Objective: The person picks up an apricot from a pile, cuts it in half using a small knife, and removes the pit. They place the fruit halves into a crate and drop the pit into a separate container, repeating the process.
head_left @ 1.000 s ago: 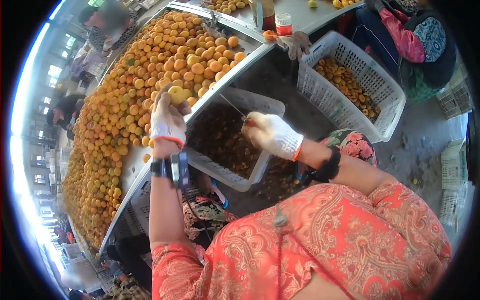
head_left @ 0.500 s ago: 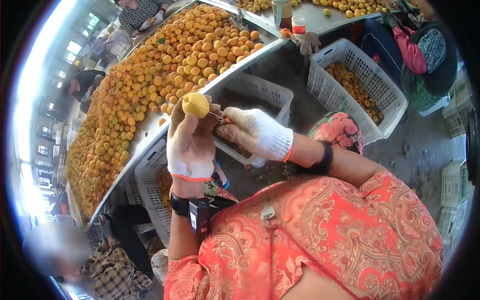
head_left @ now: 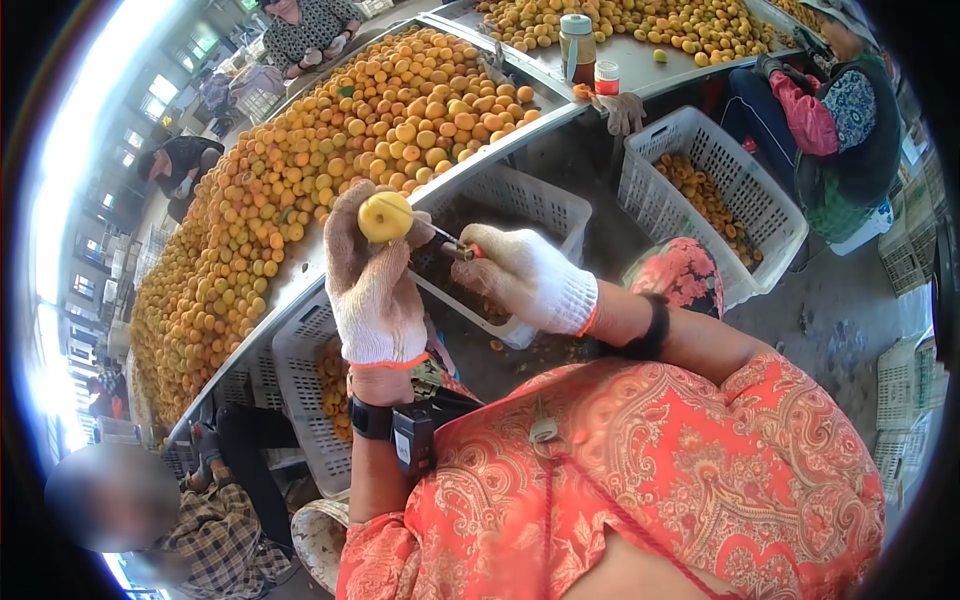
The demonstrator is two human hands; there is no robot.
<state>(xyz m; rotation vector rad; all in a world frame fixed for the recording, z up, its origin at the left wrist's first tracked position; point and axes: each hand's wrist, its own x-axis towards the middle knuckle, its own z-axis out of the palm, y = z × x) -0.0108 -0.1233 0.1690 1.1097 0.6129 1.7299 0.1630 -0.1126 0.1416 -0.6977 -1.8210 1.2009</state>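
Note:
A yellow-orange fruit is held up in the fingers of my left hand, which wears a white knit glove with a soiled palm. A thin dark line runs across the fruit's skin. My gloved right hand grips a small knife with a reddish handle; its metal part points toward the fruit, and the tip is too small to make out. Both hands are above a white basket beside the table edge. A large heap of the same fruit covers the metal table beyond.
White baskets with fruit pieces stand at right and lower left. A bottle, a red-and-white jar and a glove lie at the table edge. Co-workers sit at right and lower left; others are across the table.
The knife has moved slightly away from the fruit, showing more of its metal. My right hand has shifted a little right and down, and the whole view has shifted slightly.

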